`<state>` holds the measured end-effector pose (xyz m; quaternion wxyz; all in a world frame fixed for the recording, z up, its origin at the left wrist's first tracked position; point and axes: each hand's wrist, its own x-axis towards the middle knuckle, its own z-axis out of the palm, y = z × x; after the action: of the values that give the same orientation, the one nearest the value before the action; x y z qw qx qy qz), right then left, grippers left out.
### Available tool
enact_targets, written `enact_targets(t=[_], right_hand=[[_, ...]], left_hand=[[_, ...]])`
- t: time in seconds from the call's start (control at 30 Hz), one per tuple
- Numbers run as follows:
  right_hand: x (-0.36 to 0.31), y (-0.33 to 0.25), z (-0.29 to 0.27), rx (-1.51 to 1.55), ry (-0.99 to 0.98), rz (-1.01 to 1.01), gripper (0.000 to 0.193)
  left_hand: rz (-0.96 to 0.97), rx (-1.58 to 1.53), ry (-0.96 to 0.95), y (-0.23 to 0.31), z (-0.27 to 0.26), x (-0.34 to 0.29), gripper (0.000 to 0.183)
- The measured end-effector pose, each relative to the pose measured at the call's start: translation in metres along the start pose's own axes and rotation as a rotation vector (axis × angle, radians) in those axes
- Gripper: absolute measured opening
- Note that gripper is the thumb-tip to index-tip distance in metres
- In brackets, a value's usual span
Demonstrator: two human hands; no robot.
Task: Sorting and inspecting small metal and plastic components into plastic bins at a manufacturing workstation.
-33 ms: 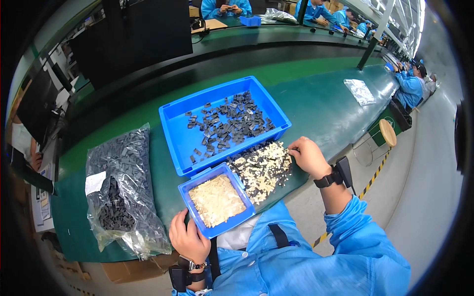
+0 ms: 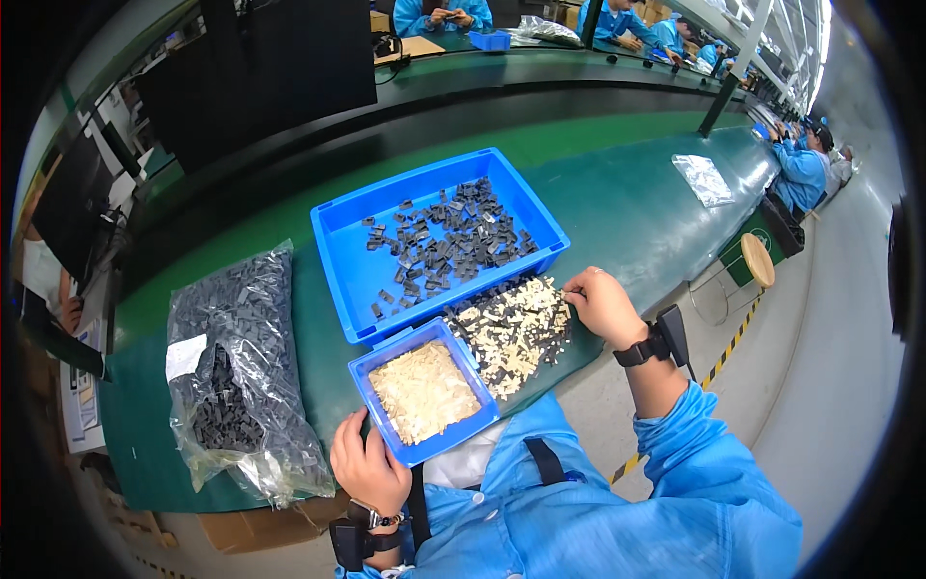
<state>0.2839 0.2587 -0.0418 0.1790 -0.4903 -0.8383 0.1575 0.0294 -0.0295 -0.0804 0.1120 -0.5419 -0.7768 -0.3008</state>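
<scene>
green bench: right hand pinches at loose pile of pale and dark small parts lying just leftward; left hand grips small blue plastic bin.

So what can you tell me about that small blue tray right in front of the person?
The small blue tray is a shallow rectangular bin that looks like plastic. It sits turned at an angle at the near edge of the green table and is filled with small pale cream parts. The left hand holds its near left corner. Its far corner sits by the large blue tray.
</scene>
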Motion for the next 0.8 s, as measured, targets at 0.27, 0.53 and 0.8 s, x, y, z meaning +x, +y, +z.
enact_targets(t=[0.27,0.53,0.8], right_hand=[[0.001,-0.006,0.006,-0.066,0.069,-0.019,0.011],[-0.004,-0.02,0.003,0.01,0.083,-0.081,0.013],[-0.005,-0.033,0.01,0.01,-0.046,-0.09,0.008]], left_hand=[[-0.002,0.007,-0.015,0.0,-0.001,0.001,0.025],[-0.007,0.015,-0.03,0.0,-0.002,0.002,0.025],[-0.02,0.026,-0.03,-0.001,-0.002,-0.001,0.026]])
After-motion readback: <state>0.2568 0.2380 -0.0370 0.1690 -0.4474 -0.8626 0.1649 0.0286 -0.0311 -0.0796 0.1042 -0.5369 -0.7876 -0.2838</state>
